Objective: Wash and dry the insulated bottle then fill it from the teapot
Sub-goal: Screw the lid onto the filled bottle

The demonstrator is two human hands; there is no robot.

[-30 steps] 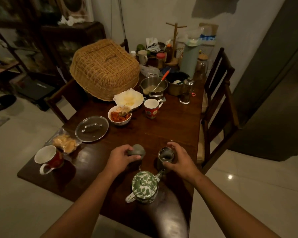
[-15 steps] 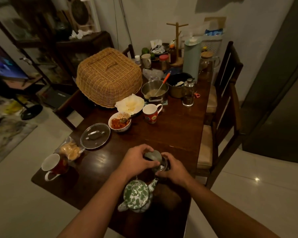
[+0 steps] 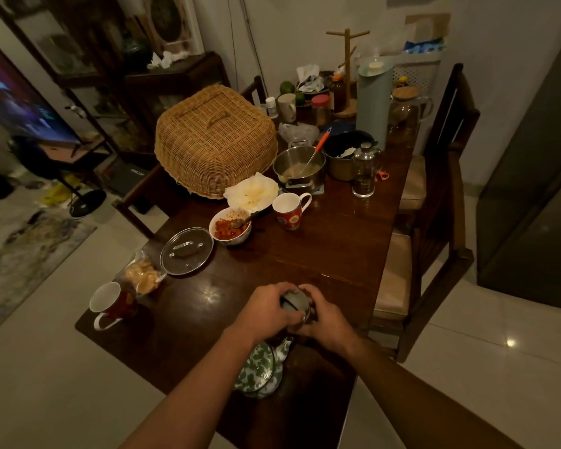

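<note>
The insulated bottle (image 3: 306, 315) stands on the dark wooden table (image 3: 321, 254) near its front edge, mostly hidden by my hands. My right hand (image 3: 324, 315) grips the bottle's body. My left hand (image 3: 266, 307) holds the grey-green cap (image 3: 293, 301) on top of the bottle's mouth. Just in front of the bottle, the green-and-white patterned teapot (image 3: 259, 372) sits on the table, partly covered by my left forearm, its spout pointing toward the bottle.
A red mug (image 3: 112, 304), a bag of crackers (image 3: 143, 275) and a glass pot lid (image 3: 186, 251) lie left. Farther back are a bowl of food (image 3: 230, 226), another red mug (image 3: 289, 207), a wicker food cover (image 3: 214, 144), pots and jars. Wooden chairs (image 3: 434, 222) stand right.
My left hand carried the cap from beside the bottle onto its mouth, and both hands now close together around the bottle. The camera view shifted toward the left.
</note>
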